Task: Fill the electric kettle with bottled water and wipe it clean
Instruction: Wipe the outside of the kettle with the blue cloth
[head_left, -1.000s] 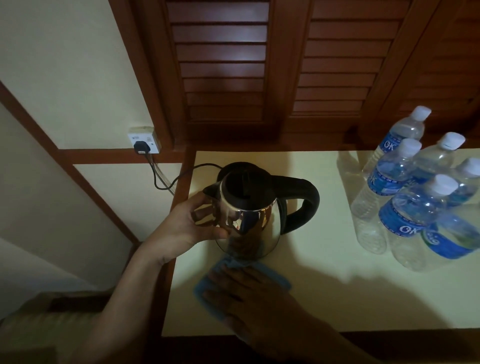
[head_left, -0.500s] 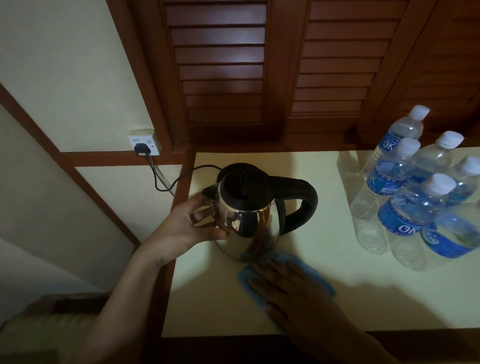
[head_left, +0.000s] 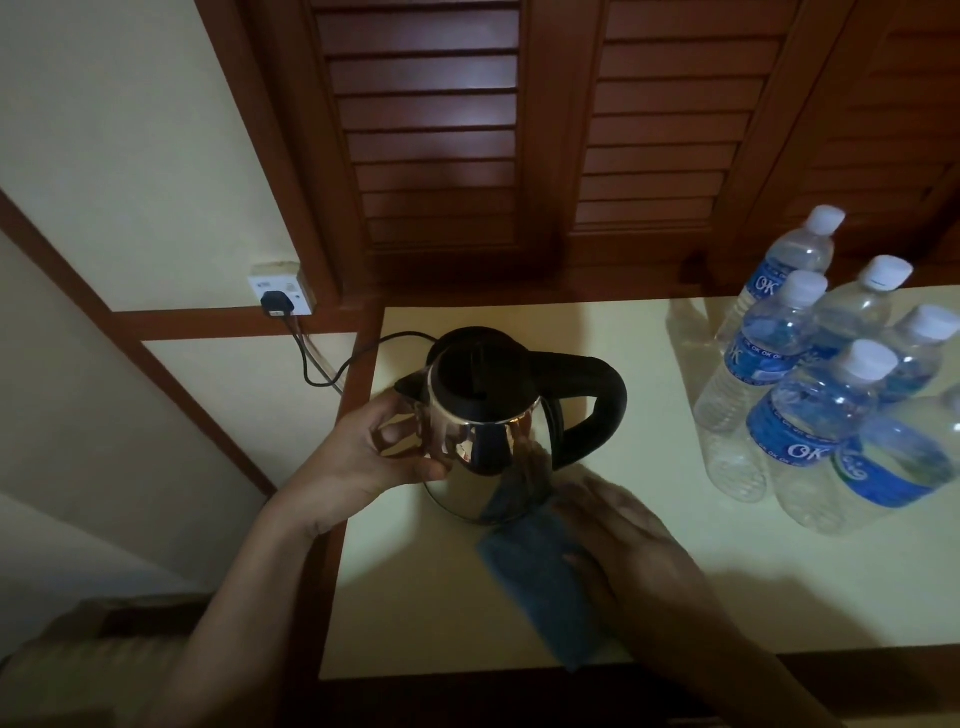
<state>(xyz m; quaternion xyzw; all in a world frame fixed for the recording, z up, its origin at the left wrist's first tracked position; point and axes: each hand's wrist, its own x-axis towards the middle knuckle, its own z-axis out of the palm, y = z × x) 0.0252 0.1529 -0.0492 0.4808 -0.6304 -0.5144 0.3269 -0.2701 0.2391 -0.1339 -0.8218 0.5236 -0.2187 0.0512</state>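
A shiny steel electric kettle (head_left: 488, 447) with a black lid and black handle stands on the pale tabletop (head_left: 649, 597), its handle pointing right. My left hand (head_left: 363, 457) grips the kettle's left side just below the spout. My right hand (head_left: 628, 540) lies flat on a blue cloth (head_left: 540, 587), pressing it onto the table right in front of the kettle's base; the cloth's far corner touches the kettle's lower front. Several capped water bottles (head_left: 810, 431) with blue labels stand at the right.
The kettle's black cord (head_left: 332, 374) runs off the table's left edge up to a plug in a white wall socket (head_left: 280, 299). Dark wooden louvred doors (head_left: 426, 135) rise behind the table. The table's front edge is close to me.
My right hand has slid the blue cloth from the front left of the kettle to its front right, along the table. My left hand and the kettle have stayed in place.
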